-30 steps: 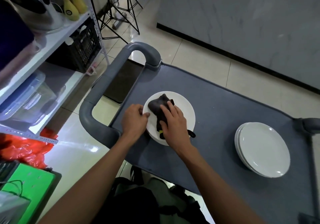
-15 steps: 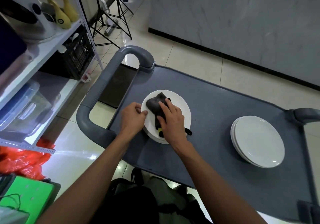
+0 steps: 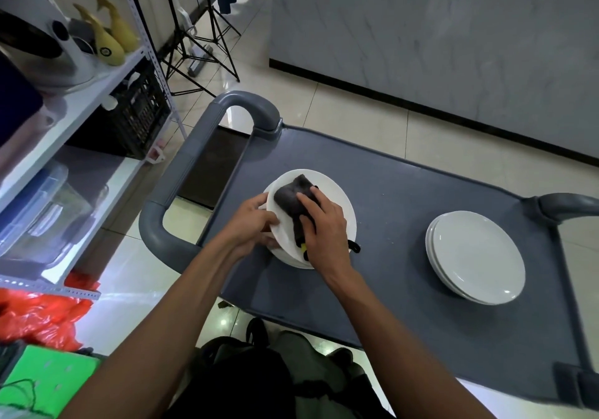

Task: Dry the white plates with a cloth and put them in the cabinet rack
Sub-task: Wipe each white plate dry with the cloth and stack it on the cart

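A white plate (image 3: 337, 198) sits on top of another plate at the left part of a grey cart top (image 3: 398, 224). Its left edge is tilted up a little. My left hand (image 3: 256, 221) grips that left rim, thumb on top. My right hand (image 3: 324, 224) presses a dark cloth (image 3: 291, 196) against the plate's face; a yellow tag and a black loop of the cloth stick out under the palm. A second stack of white plates (image 3: 476, 256) lies on the cart to the right, untouched.
A white metal shelf unit (image 3: 97, 94) stands at the left with a kettle, clear plastic boxes and a black crate. The cart's grey handle (image 3: 181, 172) loops at the left. Tripod legs (image 3: 201, 58) stand behind. A red bag (image 3: 42, 315) lies low left.
The plate's left edge has lifted slightly as my left hand took its rim. My right hand has slid the cloth a little over the plate. The view has shifted.
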Demonstrator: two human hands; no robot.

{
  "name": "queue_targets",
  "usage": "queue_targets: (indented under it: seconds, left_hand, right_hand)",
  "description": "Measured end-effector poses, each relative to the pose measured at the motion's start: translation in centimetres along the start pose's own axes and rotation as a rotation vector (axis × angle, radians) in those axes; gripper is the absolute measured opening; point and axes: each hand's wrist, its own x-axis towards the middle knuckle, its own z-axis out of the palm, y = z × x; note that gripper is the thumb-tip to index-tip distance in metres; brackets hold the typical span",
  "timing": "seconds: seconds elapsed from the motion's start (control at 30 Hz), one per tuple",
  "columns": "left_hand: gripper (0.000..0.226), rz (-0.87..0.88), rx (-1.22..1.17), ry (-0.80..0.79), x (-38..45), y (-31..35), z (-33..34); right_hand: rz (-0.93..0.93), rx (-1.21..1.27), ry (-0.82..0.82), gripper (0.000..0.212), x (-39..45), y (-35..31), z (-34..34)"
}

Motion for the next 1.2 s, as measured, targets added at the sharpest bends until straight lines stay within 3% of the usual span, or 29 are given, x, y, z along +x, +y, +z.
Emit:
queue_targets:
  seconds: [0.43,0.6,0.87,1.2]
  left_hand:
    - [0.053,0.122,0.09,-0.149,0.4,0.7,4.2]
    - [0.054,0.186,0.063,-0.178,0.1,1.8,6.7]
    - [0.051,0.251,0.01,-0.087,-0.7,2.1,10.4]
    - [0.057,0.313,-0.095,0.033,-1.3,3.3,14.3]
  right_hand:
    - [-0.17,-0.08,0.222,0.042,-0.5,1.6,-4.5]
    - [-0.152,-0.119,0.29,0.041,1.6,2.6,-7.9]
    - [-0.033,-0.13,0.343,0.038,3.5,6.5,-13.8]
    - [0.062,-0.207,0.253,0.041,3.0,9.8,-18.1]
